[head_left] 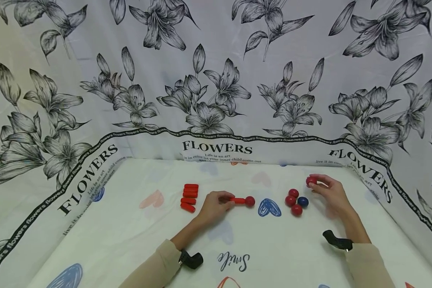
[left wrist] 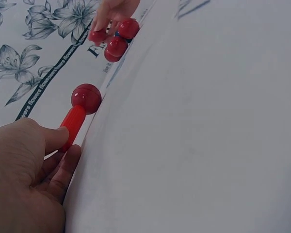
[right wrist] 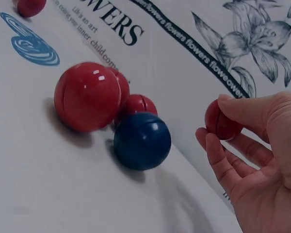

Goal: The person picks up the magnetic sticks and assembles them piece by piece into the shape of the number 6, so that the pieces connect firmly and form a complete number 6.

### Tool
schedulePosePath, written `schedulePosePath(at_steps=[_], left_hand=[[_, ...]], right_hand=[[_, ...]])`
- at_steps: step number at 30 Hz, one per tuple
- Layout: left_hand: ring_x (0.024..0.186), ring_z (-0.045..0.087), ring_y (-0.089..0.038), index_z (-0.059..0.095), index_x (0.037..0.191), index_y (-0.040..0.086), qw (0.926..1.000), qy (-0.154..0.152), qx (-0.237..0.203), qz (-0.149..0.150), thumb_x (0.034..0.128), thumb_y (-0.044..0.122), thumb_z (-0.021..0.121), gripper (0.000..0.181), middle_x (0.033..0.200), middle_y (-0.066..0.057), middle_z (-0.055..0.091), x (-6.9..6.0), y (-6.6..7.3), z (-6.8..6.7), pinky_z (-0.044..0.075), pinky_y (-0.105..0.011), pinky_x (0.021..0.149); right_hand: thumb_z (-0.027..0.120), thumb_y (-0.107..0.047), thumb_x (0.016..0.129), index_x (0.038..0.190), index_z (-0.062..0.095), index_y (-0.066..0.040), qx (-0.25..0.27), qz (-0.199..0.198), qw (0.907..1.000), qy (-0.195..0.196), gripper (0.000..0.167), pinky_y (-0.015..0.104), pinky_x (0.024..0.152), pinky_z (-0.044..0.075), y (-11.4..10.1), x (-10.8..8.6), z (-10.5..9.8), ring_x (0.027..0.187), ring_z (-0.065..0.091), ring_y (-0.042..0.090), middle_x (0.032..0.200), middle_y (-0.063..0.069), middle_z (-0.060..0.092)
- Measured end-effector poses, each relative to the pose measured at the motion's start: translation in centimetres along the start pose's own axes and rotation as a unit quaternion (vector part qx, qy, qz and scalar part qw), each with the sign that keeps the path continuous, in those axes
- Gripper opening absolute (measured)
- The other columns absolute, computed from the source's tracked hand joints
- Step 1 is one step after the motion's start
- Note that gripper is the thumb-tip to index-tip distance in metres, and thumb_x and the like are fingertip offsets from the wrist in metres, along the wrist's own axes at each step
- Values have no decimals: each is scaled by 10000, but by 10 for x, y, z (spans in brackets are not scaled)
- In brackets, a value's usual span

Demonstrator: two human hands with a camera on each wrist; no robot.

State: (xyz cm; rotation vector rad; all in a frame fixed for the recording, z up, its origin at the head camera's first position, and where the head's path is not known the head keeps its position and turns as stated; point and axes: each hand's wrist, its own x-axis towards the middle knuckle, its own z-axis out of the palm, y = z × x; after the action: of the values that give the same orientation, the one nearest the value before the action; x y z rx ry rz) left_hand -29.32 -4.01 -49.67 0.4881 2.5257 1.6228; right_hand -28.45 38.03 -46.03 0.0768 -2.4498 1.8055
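Red ball-tipped stick (head_left: 239, 201) clamped in L hand (head_left: 215, 206), mid-table
Ribbed stick, glossy seamed ball (left wrist: 86, 98); R hand (head_left: 333, 194) pinches another red ball (right wrist: 217, 124); loose balls (head_left: 297, 210) nearby, 3 red + 1 blue; row of red sticks (head_left: 189, 200) by L hand; L grip hides stick's held end, R fingers part-cover ball; white printed cloth (head_left: 129, 248), b/w floral drape (head_left: 180, 24) behind

Curtained-off space, lily-print curtain (head_left: 216, 24) on 3 sides, heart-print cloth (head_left: 273, 240), room type unclear
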Motion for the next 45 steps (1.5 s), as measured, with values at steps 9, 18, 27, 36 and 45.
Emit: schedulePosePath(at_steps=[9,18,27,36,45], left_hand=[[812,609,-114,703,1040,263,10000,45,-52,23,866,257,690,175,939,82,682,-2,-1,-1,519,-251,719],[802,604,-121,704,1042,248,10000,15,-57,36,866,265,690,177,927,70,679,-3,-1,-2,518,-259,713],[799,609,-118,703,1061,220,9999,-19,-69,93,867,257,688,198,930,53,683,-2,-1,-4,520,-250,710],[800,606,-120,703,1061,228,10000,24,8,54,863,262,693,201,929,64,682,-3,0,-5,522,-252,714],[784,612,-121,707,1065,231,9998,52,163,106,863,269,693,206,910,81,683,0,1,-3,520,-257,708]], right_hand=[[649,-375,878,1368,486,-137,-345,-21,9989,-316,569,116,854,466,-37,1,28,1018,655,71,1173,-28,657],[657,-355,877,1325,535,-84,-474,-388,9977,-304,538,144,795,512,-46,3,51,950,656,32,1114,10,661],[703,-383,832,1276,576,-121,-434,-271,9964,-683,531,329,828,551,-58,2,81,964,680,251,1206,161,601],[718,-287,838,1235,598,-81,-116,-557,9915,-1170,463,179,859,499,-69,-7,115,1013,670,189,1217,174,588],[716,-295,838,1197,639,-140,-99,-833,9835,-1605,399,217,837,528,-67,-16,149,1021,645,206,1145,82,659]])
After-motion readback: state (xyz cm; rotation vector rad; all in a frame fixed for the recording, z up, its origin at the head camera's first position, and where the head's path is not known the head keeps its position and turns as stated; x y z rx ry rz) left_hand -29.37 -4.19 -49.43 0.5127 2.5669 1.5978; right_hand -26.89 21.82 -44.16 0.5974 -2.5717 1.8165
